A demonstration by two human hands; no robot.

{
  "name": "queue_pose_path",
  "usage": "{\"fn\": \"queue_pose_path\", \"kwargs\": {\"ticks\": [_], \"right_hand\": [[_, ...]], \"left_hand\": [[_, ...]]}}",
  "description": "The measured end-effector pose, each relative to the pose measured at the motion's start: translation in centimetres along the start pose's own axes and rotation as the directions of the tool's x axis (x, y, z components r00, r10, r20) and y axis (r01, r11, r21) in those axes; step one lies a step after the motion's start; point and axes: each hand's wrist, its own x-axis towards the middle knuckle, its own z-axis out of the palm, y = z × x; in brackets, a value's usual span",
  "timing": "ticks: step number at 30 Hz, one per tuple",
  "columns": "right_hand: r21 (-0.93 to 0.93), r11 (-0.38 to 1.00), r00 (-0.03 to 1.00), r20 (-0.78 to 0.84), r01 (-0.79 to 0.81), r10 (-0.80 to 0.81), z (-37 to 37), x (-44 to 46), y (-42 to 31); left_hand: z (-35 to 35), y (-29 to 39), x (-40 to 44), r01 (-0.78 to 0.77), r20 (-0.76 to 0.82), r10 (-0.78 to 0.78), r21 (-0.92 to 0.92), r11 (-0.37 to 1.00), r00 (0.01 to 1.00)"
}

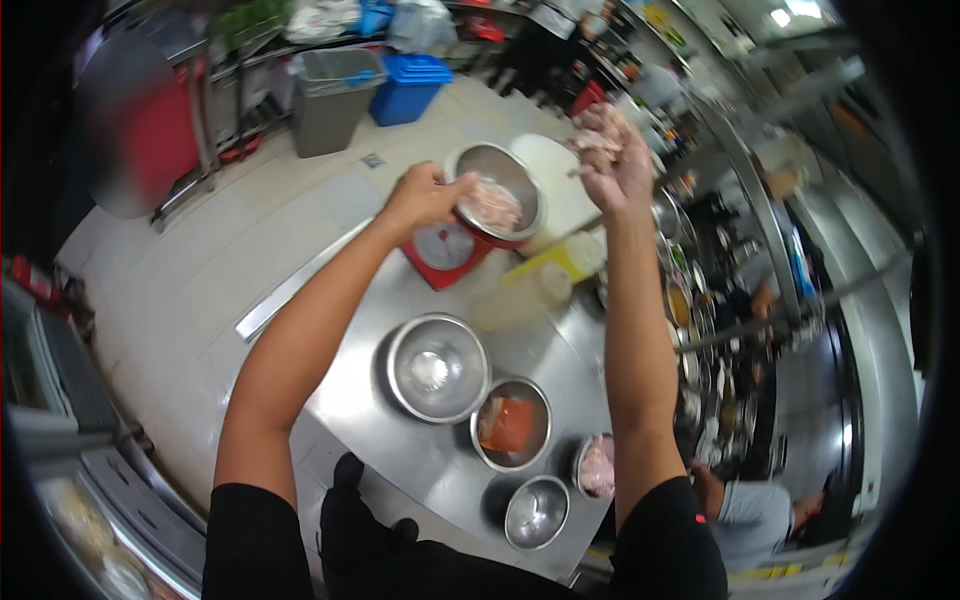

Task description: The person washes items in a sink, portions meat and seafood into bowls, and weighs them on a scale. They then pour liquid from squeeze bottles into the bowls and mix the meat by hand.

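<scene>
My left hand point(424, 197) is closed on the near left rim of a steel bowl point(482, 163), with its thumb over the edge. Pale pink raw meat point(492, 207) lies in that bowl, which rests on a red scale point(437, 262) with a round dial. Raised to the right of the bowl, my right hand point(622, 170) holds a clump of raw meat pieces point(603, 132) in its curled fingers. A white cutting board point(552, 182) lies between the bowl and my right hand.
Nearer on the steel table point(350, 400) are an empty bowl point(438, 368), a bowl with an orange-red block point(507, 425), a small bowl point(537, 512) and a bowl of pink meat point(598, 468). Bottles point(575, 257) stand beside the scale. A person point(752, 515) is at the right.
</scene>
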Motion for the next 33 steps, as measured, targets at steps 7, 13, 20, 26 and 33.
{"fn": "queue_pose_path", "kwargs": {"ticks": [7,13,20,26,33], "right_hand": [[0.050,0.999,0.973,0.227,0.017,-0.028,1.6,-14.8,-5.0],[0.266,0.954,0.979,0.110,0.138,-0.172,1.3,-32.1,-6.0],[0.283,0.860,0.903,-0.203,0.425,-0.379,-0.7,-51.3,-2.8],[0.324,0.820,0.837,-0.458,0.471,-0.300,-0.7,-64.7,2.5],[0.119,0.796,0.633,-0.679,0.594,-0.371,0.7,-77.5,6.9]], "left_hand": [[1.0,1.0,-1.2,-0.140,-0.128,0.175,0.246,0.959,0.976],[-5.2,3.7,-18.3,-0.103,-0.084,0.119,0.171,0.980,0.989],[-4.8,-3.8,-39.0,0.336,-0.059,-0.331,0.225,0.915,0.942],[4.5,-8.0,-41.3,0.402,-0.205,-0.364,0.191,0.896,0.909],[11.5,-9.7,-38.4,0.228,-0.173,-0.197,0.182,0.956,0.965]]}}
